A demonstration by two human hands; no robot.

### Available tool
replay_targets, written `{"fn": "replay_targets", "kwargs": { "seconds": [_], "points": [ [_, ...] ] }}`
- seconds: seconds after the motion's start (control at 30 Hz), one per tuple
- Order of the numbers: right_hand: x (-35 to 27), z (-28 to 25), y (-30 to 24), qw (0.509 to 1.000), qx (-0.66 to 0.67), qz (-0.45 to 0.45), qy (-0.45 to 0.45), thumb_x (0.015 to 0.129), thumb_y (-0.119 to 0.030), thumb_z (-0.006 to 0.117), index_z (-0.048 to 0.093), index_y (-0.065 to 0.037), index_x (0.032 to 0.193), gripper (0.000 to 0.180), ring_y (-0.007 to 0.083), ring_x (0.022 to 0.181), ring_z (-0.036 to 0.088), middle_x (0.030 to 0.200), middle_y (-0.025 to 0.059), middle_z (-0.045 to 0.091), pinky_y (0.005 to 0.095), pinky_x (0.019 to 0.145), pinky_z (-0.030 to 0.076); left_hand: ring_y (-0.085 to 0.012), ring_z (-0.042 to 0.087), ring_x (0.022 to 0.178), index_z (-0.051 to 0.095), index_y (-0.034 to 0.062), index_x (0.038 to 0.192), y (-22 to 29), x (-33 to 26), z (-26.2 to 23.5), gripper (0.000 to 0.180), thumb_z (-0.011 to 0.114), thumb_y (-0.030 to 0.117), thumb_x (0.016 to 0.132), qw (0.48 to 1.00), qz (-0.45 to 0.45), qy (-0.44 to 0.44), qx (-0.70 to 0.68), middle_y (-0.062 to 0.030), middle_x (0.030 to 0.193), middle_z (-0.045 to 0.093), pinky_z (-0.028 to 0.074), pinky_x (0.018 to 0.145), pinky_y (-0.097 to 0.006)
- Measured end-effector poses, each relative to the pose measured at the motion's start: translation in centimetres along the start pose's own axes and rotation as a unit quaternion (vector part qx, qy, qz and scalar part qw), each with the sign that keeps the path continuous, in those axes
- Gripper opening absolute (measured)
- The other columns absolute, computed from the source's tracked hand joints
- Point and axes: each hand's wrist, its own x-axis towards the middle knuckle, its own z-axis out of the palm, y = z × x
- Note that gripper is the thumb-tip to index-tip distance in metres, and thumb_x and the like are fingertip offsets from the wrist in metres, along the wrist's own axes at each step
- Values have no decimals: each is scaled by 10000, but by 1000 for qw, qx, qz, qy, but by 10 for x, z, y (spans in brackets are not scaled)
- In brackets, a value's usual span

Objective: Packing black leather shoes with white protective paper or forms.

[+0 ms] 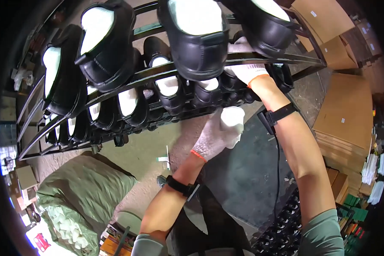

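Note:
My left hand (213, 134), in a white knit glove with an orange cuff, is closed around a rounded white wad (232, 116) below the rack's front edge. My right hand (246, 71), gloved the same way, reaches in among black shoes on the metal rack (281, 58). A rack bar and the shoes cover most of its fingers, so their grip is hidden. Just left of it, a large black shoe (200, 51) with a white insole stands heel toward me on the upper tier. Another black shoe (269, 32) is above my right hand.
More black shoes (168, 91) line the lower tiers. At lower left lies a big green sack (85, 179) with white lumps (68, 228) at its mouth. Flat cardboard (343, 115) is stacked at right. A black cable (278, 170) hangs from my right wrist strap.

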Motion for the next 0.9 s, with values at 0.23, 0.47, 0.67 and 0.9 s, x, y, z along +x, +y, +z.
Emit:
{"fn": "replay_targets", "kwargs": {
  "seconds": [0.23,0.47,0.67,0.9],
  "points": [
    [-166,-114,-45,907,401,104,-68,909,-211,887,552,-48,1606,791,341,1256,676,1456,209,634,402,1027,571,-117,683,1042,534,-6,1518,0,-11,10,565,665,384,1131,995,20,29,-93,-62,1186,703,591,854,-311],
    [-249,-145,-35,873,438,206,-63,832,-7,825,606,-48,1536,739,412,1429,605,1568,227,586,478,1190,501,-178,628,1253,476,9,1574,0,12,94,480,452,330,1218,988,68,31,-137,-98,1398,622,529,1084,-343],
    [-233,-166,-28,966,216,142,30,771,-62,885,601,-32,1493,777,419,1364,620,1431,268,612,491,1182,497,-257,657,1196,534,43,1457,9,41,117,384,650,155,1109,948,-75,71,-302,-156,1388,628,557,1009,-376],
    [-141,-126,30,914,260,270,155,974,-196,766,554,-34,1499,590,386,1192,738,1295,257,727,436,1069,565,-512,527,1462,436,-2,1586,-13,72,106,636,707,316,1106,939,-62,31,-336,-323,1514,534,463,1233,-600]
  ]
}}
